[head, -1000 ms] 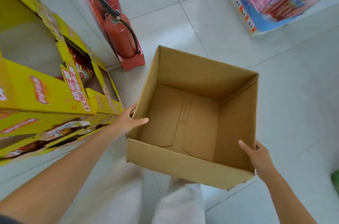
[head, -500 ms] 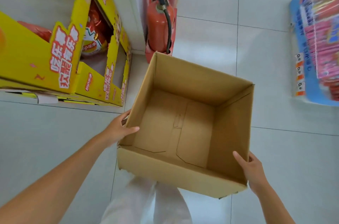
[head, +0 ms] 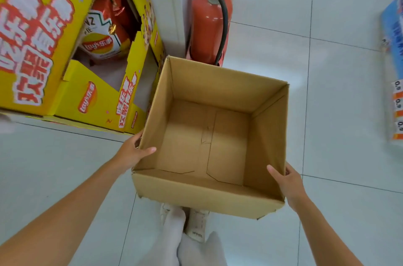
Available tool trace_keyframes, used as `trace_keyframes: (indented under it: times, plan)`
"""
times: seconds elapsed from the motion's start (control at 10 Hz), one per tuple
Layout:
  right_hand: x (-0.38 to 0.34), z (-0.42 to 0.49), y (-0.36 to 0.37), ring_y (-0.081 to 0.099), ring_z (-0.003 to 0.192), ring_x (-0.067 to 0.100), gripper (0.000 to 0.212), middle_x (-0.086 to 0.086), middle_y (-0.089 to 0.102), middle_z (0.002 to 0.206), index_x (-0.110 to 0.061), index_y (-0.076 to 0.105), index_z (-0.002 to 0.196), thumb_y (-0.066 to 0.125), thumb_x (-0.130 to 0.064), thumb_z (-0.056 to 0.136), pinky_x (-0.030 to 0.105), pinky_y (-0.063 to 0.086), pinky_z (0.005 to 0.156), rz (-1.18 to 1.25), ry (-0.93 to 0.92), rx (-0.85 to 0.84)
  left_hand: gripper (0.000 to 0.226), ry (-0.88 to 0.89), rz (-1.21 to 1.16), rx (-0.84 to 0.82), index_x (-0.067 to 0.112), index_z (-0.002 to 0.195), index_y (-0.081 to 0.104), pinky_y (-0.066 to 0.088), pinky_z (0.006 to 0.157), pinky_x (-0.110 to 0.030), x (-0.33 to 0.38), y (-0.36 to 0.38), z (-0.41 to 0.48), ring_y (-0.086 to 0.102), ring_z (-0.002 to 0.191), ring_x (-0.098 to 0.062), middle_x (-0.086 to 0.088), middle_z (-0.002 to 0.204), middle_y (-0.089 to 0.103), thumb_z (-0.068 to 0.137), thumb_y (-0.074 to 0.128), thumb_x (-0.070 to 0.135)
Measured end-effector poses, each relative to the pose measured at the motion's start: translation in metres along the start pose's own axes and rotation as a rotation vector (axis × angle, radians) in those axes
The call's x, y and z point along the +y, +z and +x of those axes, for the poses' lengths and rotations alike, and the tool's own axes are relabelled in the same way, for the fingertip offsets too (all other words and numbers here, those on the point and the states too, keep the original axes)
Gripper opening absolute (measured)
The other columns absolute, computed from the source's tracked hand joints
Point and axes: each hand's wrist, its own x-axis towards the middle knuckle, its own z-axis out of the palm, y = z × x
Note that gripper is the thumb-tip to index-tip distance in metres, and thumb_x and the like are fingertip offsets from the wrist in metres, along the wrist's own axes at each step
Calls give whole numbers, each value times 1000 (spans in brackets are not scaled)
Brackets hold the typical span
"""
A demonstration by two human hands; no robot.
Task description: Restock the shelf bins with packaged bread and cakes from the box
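An open brown cardboard box (head: 209,95) is held above the white tiled floor, and its inside is bare, with no packages in it. My left hand (head: 133,152) grips the box's left wall near the front corner, thumb over the rim and inside. My right hand (head: 287,182) grips the right wall near the front corner, thumb inside as well. No bread or cakes are visible.
A yellow cardboard crisp display (head: 72,82) holding red bags (head: 102,36) stands at the left. A red fire extinguisher (head: 209,23) stands against a white pillar just beyond the box. A blue rack with price tags (head: 394,69) is at the right edge. My white shoes (head: 196,224) are below the box.
The view has swung left and down, so the yellow display and extinguisher now sit closer and more upright. Both hands keep the same hold on the box.
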Motion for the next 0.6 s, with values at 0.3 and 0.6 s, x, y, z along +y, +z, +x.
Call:
trace_keyframes:
  times: [0.3,0.6]
  plan:
    - [20,68,50,62,104,16,51,-10,65,112,-27,54,132,72,-37,86,38,53,92,-11,-86,97,78,37,83,136,25,149,36,44,104,-50,-31,2,70,50,126,-31,-7,139,52,82,76,29]
    - [-22,-2,38,44,134,28,79,6,44,147,-21,30,150,70,-42,85,45,40,110,-299,-33,211,70,4,282,237,16,146,40,42,103,-44,12,0,0,51,127,-30,-11,141,53,87,71,35]
